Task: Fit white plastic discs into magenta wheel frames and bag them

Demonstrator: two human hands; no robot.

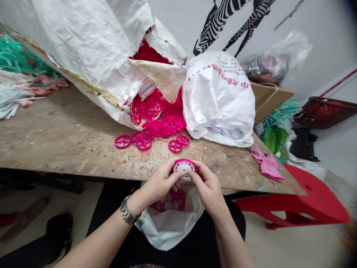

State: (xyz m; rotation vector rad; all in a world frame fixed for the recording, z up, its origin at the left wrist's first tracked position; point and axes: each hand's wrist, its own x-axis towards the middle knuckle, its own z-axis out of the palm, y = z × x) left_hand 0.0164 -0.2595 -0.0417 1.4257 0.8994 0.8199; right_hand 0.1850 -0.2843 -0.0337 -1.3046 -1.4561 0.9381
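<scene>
Zebra legs (223,22), painted on a pale wall (173,22), rise behind a worn tabletop (69,137). At its near edge, near an open sack (170,229), the left hand (159,181) and right hand (208,186) pinch a pink-rimmed disc (184,165) between thumbs and fingertips; it is round, equally long every way, white face tilted upward.

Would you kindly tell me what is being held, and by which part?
The left grip and right grip hold a pink-rimmed white disc at opposite edges, thumbs on its face.
</scene>
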